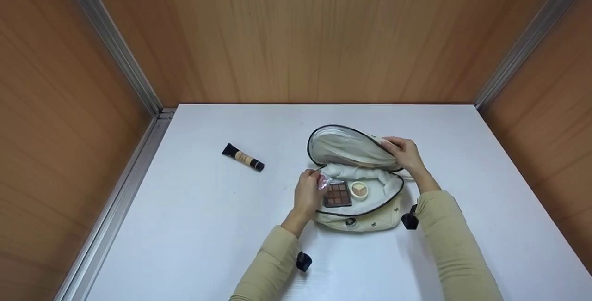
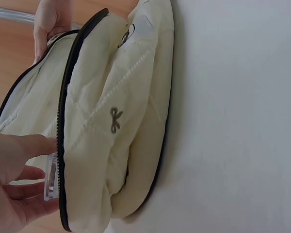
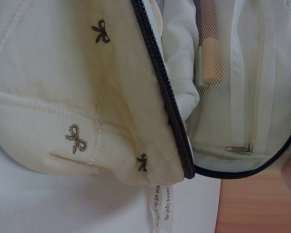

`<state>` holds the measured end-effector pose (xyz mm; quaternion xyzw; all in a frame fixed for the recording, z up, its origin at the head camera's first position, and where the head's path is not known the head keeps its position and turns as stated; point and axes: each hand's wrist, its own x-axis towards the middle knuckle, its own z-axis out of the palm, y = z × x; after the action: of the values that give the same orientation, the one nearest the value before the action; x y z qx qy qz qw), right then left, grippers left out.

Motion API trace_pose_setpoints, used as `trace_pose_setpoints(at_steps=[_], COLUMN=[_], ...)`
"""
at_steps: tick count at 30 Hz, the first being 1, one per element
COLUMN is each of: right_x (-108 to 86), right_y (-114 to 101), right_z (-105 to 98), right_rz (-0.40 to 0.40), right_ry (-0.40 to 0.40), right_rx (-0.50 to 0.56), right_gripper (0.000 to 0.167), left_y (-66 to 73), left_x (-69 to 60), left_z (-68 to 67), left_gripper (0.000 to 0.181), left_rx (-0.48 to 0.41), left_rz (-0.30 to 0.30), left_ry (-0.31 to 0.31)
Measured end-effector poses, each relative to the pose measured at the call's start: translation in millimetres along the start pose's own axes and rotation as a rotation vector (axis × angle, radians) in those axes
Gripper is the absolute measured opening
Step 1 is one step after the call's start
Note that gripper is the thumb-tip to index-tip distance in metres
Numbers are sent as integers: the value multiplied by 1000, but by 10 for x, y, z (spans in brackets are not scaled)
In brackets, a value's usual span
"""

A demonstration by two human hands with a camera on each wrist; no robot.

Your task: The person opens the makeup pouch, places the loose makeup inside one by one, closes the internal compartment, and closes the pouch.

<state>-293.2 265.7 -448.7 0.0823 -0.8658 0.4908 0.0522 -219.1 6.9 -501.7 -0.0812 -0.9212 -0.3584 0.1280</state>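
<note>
A cream makeup bag (image 1: 386,215) with black zip edging lies unzipped on the table. My right hand (image 1: 406,155) grips the edge of its raised lid (image 1: 342,146). At the left side of the opening, my left hand (image 1: 307,194) holds a small clear plastic case (image 1: 324,181) with something pink in it. The left wrist view shows the clear case (image 2: 51,177) between thumb and fingers, partly hidden behind the zip edge. Inside the bag are a brown eyeshadow palette (image 1: 337,194) and a round three-colour concealer pot (image 1: 359,190).
A beige tube with black ends (image 1: 243,157) lies on the white table (image 1: 199,227), left of the bag. In the right wrist view, a mesh pocket (image 3: 218,111) in the lid holds a peach-coloured item (image 3: 212,60). Wooden panels (image 1: 296,37) stand around the table.
</note>
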Motion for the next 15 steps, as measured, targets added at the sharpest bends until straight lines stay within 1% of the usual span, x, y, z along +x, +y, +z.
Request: trace_pose_setpoints(at_steps=[3, 7, 13, 15], right_x=[-2, 0, 6, 9], right_y=[-9, -7, 5, 14], right_z=[4, 9, 4, 3], right_rz=[1, 0, -13, -20], right_ry=[7, 11, 10, 12], right_rx=[4, 13, 16, 13], right_gripper=[36, 35, 35, 34], left_y=[31, 54, 95, 112], left_x=[-3, -18, -37, -39], left_z=[56, 124, 212, 237], left_gripper=[33, 26, 14, 13], left_rx=[20, 53, 62, 68], left_rz=[16, 55, 76, 80], left_ry=[-2, 3, -42, -54])
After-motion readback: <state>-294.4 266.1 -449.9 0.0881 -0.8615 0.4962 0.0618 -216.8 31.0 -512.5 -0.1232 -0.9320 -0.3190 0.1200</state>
